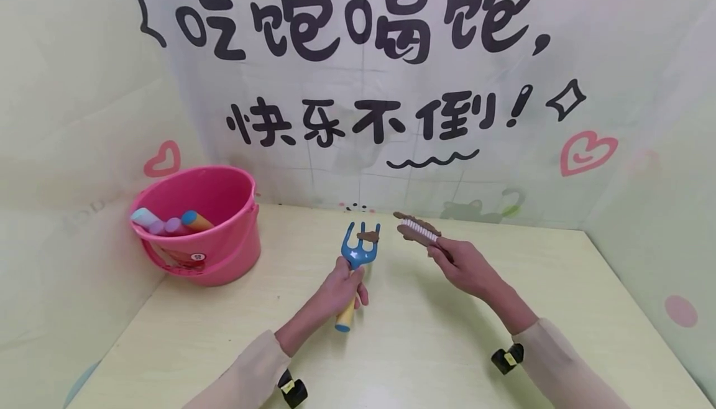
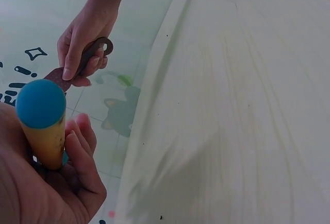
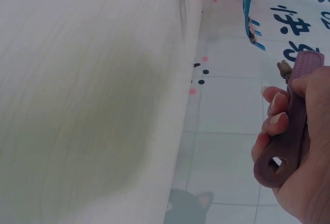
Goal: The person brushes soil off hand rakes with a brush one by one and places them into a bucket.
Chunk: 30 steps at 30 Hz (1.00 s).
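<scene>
My left hand (image 1: 335,289) grips a small garden fork with a yellow handle (image 1: 345,317) and a blue three-pronged head (image 1: 358,256). A brown clump (image 1: 369,236) clings across its prongs, which point away from me. To the right, my right hand (image 1: 464,267) holds a brown scrubbing brush (image 3: 291,131) by its handle, thumb along the back. Its white bristles (image 1: 419,230) face the fork and carry brown, mud-like lumps (image 1: 406,232) around the edges. Brush and fork are apart, both held above the table. In the left wrist view, the handle's round blue end (image 2: 41,104) faces the camera.
At the left of the pale wooden table (image 1: 425,347) stands a pink bucket (image 1: 237,241). Several tool handles (image 1: 196,220) in blue, purple and yellow stick out of it. A printed cloth wall (image 1: 347,173) closes off the back.
</scene>
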Available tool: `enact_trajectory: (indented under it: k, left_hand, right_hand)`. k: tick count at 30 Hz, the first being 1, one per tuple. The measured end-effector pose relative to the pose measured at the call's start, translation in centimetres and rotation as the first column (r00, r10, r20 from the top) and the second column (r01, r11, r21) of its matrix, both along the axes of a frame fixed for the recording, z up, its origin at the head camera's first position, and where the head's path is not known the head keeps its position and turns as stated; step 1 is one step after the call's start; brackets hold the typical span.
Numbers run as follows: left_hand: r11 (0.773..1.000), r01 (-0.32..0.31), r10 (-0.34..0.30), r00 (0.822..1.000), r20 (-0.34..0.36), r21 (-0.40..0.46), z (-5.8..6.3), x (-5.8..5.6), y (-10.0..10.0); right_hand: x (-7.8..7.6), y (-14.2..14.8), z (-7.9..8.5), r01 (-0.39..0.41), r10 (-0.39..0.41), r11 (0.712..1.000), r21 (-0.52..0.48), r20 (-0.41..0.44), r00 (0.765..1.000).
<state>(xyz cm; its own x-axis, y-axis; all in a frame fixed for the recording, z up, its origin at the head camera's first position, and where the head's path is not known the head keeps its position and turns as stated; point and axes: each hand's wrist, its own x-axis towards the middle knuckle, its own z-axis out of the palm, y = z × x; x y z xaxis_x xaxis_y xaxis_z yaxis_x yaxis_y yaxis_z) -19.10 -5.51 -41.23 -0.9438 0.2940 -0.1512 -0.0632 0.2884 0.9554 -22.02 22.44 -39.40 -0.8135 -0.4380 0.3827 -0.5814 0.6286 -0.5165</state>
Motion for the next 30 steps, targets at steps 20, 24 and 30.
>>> enact_trajectory:
  k: [20,24,30]
  left_hand:
    - [1.0,-0.012,0.011,0.999,-0.033,-0.028,-0.5,0.7,0.2]
    - [1.0,-0.006,0.005,0.999,-0.042,-0.02,-0.6,0.8,0.3]
    - [1.0,0.009,-0.009,0.997,-0.074,0.005,-0.8,0.7,0.4]
  right_hand:
    - [-0.9,-4.2,0.2,-0.044,0.033,0.986,0.159,0.068,0.997]
    - [-1.1,-5.2,0.1,-0.043,0.029,0.975,0.217,0.069,0.997]
    - [-1.4,-6.4,-0.1,-0.029,0.029,0.955,0.294,0.003,1.0]
